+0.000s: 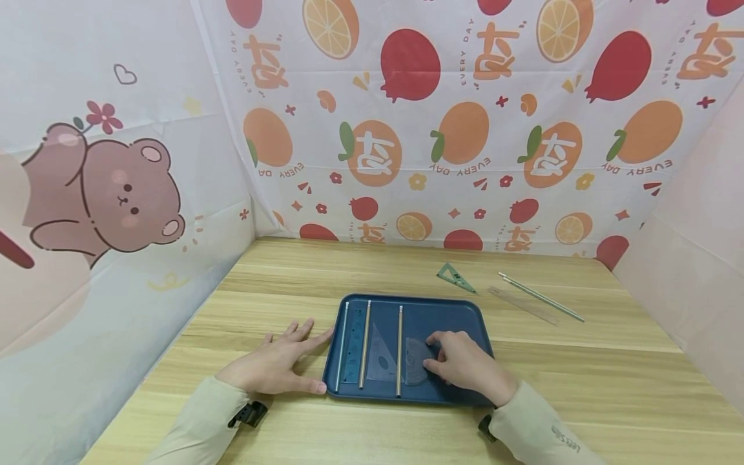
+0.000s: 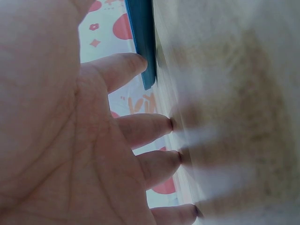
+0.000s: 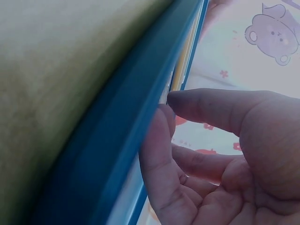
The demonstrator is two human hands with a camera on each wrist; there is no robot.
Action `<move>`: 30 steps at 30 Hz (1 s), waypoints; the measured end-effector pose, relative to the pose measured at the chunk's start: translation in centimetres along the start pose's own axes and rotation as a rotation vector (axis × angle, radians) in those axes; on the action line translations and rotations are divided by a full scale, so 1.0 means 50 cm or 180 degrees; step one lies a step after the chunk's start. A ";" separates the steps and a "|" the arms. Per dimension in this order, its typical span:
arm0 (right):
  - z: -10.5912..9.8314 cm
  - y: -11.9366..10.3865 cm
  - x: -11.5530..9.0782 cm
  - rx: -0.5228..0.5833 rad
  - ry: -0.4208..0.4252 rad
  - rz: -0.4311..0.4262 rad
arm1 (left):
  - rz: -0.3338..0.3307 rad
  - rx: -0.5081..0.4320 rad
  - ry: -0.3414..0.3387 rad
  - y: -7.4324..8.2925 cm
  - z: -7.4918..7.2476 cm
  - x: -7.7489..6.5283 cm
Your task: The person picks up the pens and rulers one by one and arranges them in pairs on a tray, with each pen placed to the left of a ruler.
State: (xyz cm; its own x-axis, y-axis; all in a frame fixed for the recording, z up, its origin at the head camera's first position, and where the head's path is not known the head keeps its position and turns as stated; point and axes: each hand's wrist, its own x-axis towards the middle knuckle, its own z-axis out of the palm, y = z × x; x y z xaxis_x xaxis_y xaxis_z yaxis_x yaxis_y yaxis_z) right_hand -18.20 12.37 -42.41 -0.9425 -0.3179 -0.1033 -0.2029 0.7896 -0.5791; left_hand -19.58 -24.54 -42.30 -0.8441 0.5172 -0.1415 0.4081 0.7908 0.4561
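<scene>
On the table stands a dark blue tray point(image 1: 447, 310). In it, from left to right, lie a greenish pencil point(image 1: 343, 345), a blue ruler point(image 1: 353, 345), a gold pencil point(image 1: 365, 345), a clear set square point(image 1: 380, 361), another gold pencil point(image 1: 399, 352) and a clear protractor point(image 1: 414, 361). My right hand point(image 1: 467, 365) reaches over the tray's right part, its thumb and index finger curled at the protractor's curved edge. With fingers spread, my left hand point(image 1: 279, 365) rests on the table and touches the tray's left side with index finger and thumb.
Behind the tray lies a green set square point(image 1: 456, 278). To its right are a clear ruler point(image 1: 523, 305) and a pair of pencils point(image 1: 540, 297) side by side. Printed cloth point(image 1: 418, 174) hangs along the table's back edge, with more cloth at both sides.
</scene>
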 end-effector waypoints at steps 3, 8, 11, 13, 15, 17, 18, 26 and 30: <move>-0.002 0.004 0.000 -0.0012 0.0003 -0.0035 | 0.0008 0.0000 -0.0001 0.000 0.000 0.000; -0.006 0.010 0.000 -0.0065 0.0062 -0.0143 | 0.0004 -0.0025 -0.0017 0.001 -0.001 -0.001; -0.009 0.015 0.001 -0.0126 0.0104 -0.0198 | 0.0001 -0.0017 -0.0022 0.001 -0.001 0.000; -0.011 0.018 0.001 -0.0148 0.0120 -0.0223 | 0.0001 -0.0008 -0.0025 0.002 0.000 0.000; -0.014 0.021 0.001 -0.0163 0.0126 -0.0231 | 0.0000 -0.0003 -0.0027 0.001 0.000 0.000; -0.020 0.025 0.000 -0.0162 0.0145 -0.0263 | -0.0002 -0.0011 -0.0038 0.001 0.000 0.001; -0.023 0.026 0.000 -0.0168 0.0155 -0.0272 | -0.0003 -0.0016 -0.0042 0.000 0.001 0.001; -0.050 0.045 0.007 -0.0170 0.0191 -0.0268 | 0.0036 0.0000 0.0000 -0.002 0.001 0.001; -0.066 0.057 0.013 -0.0194 0.0214 -0.0248 | 0.0032 -0.0011 -0.0004 -0.001 0.000 0.001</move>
State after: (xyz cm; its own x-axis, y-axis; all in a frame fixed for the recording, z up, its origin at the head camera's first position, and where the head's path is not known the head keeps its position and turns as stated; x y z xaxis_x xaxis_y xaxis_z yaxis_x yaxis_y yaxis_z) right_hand -20.27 16.15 -41.49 -0.9385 -0.3451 -0.0043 -0.2900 0.7951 -0.5327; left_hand -19.63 -24.55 -42.35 -0.8395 0.5255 -0.1381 0.4153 0.7846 0.4604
